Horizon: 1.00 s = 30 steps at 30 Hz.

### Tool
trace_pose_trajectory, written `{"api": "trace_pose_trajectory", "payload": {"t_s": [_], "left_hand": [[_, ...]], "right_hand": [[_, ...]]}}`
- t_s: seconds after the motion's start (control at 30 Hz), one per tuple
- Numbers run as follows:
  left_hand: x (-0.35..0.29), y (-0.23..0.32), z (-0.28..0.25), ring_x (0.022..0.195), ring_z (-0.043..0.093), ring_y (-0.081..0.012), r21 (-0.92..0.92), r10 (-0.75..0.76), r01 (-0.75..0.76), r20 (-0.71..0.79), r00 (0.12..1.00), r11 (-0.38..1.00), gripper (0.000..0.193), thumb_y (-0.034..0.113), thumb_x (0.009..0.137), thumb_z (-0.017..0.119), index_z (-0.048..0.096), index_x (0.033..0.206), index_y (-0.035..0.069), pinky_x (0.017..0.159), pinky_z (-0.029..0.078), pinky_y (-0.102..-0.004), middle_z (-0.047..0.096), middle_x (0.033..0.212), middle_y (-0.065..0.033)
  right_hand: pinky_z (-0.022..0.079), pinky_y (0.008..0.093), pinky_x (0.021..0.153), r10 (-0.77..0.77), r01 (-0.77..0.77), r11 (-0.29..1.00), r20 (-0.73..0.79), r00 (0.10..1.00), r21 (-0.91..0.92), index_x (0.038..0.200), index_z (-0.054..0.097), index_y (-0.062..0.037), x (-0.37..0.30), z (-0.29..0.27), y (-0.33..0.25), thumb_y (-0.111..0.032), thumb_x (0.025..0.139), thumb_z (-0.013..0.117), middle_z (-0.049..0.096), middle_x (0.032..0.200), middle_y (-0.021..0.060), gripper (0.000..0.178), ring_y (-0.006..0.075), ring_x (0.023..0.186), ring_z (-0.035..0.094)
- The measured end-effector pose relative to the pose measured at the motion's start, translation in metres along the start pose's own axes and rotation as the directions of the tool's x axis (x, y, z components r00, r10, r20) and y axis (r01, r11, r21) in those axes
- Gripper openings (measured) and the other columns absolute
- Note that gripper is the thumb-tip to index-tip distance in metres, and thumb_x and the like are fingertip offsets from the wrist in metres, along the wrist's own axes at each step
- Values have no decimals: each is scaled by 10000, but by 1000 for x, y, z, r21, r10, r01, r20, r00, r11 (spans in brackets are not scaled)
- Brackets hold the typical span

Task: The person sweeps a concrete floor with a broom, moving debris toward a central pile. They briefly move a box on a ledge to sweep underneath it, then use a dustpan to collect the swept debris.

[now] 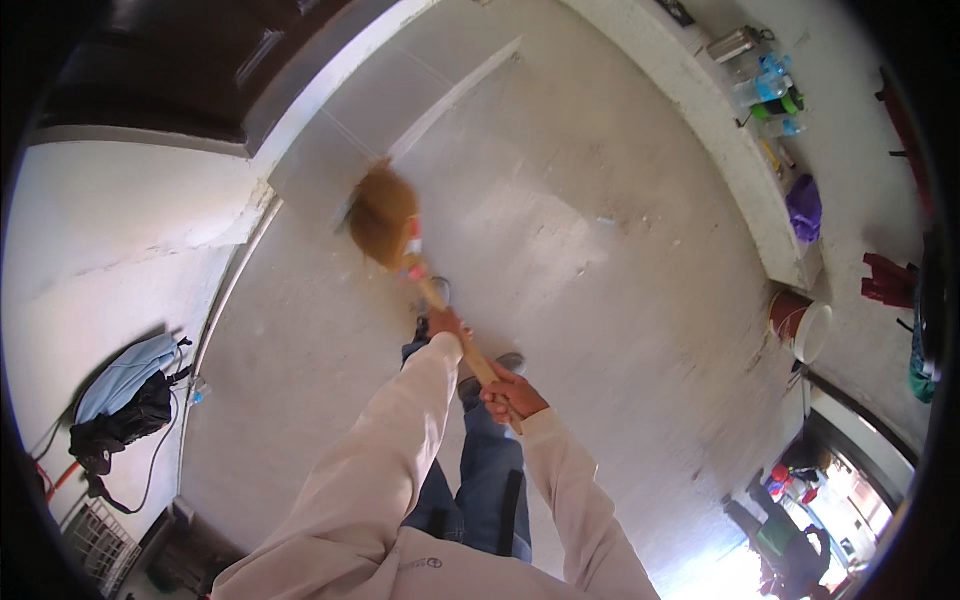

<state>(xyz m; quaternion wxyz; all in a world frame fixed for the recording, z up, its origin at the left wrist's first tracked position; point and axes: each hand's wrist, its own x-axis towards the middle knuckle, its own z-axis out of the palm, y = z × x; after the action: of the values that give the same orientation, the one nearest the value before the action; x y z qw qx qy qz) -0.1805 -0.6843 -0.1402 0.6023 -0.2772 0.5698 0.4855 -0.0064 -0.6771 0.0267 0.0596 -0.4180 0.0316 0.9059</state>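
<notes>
A broom with a brown bristle head (383, 215) reaches ahead of me to the left, its bristles blurred by motion near the tiled step. Red and white bands mark where the head joins the pale wooden handle (478, 362). My left hand (446, 324) is wrapped round the handle a short way below the head. Lower down, close to the handle's end, my right hand (513, 394) grips it too. Both forearms wear light sleeves. Beneath the hands are my dark shoes and blue trousers on the concrete floor (600, 400).
A tiled step (385, 90) lies ahead by a dark door (170, 70). Bags (125, 400) hang at the left wall. On the right ledge (700, 110) are bottles (765, 85) and a purple cloth (804, 208); a bucket (800, 325) stands below. Another person (790, 540) is at the lower right.
</notes>
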Motion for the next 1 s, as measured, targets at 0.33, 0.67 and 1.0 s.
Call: {"api": "trace_pose_trajectory", "payload": {"t_s": [0.33,0.67,1.0], "left_hand": [[-105,-6,37,484,430,-130,435,232,-175,-79,970,883,375,175,905,425,341,1265,237,364,404,-317,435,707,-20],[65,45,71,721,603,-235,851,65,38,-85,994,523,371,289,890,485,394,1182,79,590,530,-405,552,974,-87],[-110,27,39,606,481,-150,630,165,-152,37,986,762,451,235,900,462,308,1323,214,448,461,-329,463,866,-41]], "right_hand": [[343,219,347,-51,68,993,-173,984,97,1434,208,-236,-67,63,40,-52,841,477,454,663,23,677,80,415,402],[337,210,347,-189,196,963,-53,981,183,1429,195,-218,11,47,-39,-142,883,464,458,721,17,613,59,434,388],[359,231,363,-148,184,978,-305,941,96,1430,227,-239,-65,113,53,-100,860,483,470,692,18,640,89,451,421]]}}
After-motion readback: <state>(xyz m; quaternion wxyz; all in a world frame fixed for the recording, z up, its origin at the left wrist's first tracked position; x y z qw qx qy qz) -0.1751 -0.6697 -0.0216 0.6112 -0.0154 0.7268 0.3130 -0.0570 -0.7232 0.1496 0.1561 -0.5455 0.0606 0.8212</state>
